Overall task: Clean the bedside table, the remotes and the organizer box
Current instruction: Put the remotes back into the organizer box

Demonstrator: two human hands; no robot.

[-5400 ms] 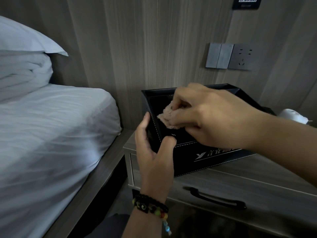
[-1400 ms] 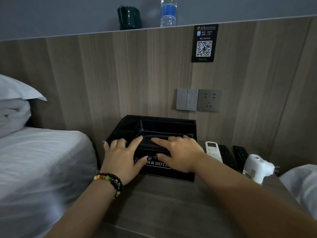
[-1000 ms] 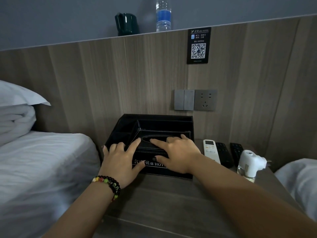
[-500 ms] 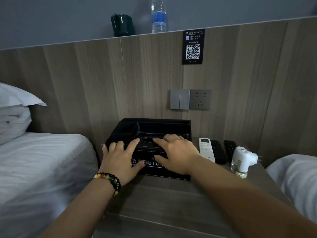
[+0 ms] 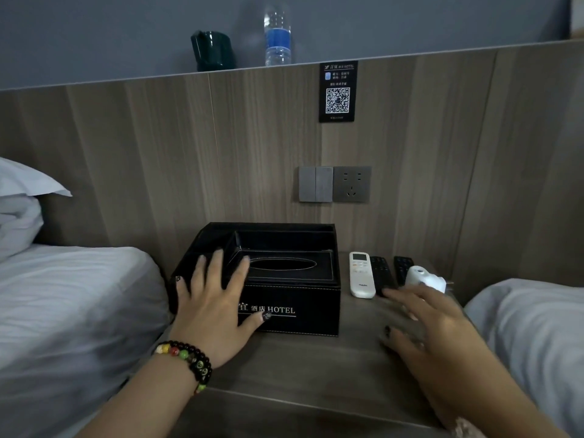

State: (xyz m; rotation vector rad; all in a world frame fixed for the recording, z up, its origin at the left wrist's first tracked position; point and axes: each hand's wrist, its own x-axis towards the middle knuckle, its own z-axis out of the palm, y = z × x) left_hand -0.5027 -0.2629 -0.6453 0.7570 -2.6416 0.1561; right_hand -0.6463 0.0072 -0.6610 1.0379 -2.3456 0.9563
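The black organizer box (image 5: 294, 279) with a tissue slot stands at the back left of the wooden bedside table (image 5: 303, 368). My left hand (image 5: 215, 298) rests flat on the box's left front corner, fingers spread. To the box's right lie a white remote (image 5: 361, 275) and two black remotes (image 5: 380, 273) (image 5: 402, 268). My right hand (image 5: 420, 324) hovers blurred over the tabletop just in front of the remotes, fingers spread and holding nothing. A bit of pinkish cloth (image 5: 464, 428) shows under my right forearm at the table's front edge.
A white plug-in device (image 5: 425, 278) stands right of the remotes. White beds (image 5: 69, 311) (image 5: 531, 336) flank the table. Switches and a socket (image 5: 335, 184) sit on the wood panel, with a QR sign (image 5: 337, 91) above. A dark mug (image 5: 212, 50) and water bottle (image 5: 277, 34) stand on the ledge.
My right hand has left the top of the box and moved right toward the remotes. The left hand stays on the box.
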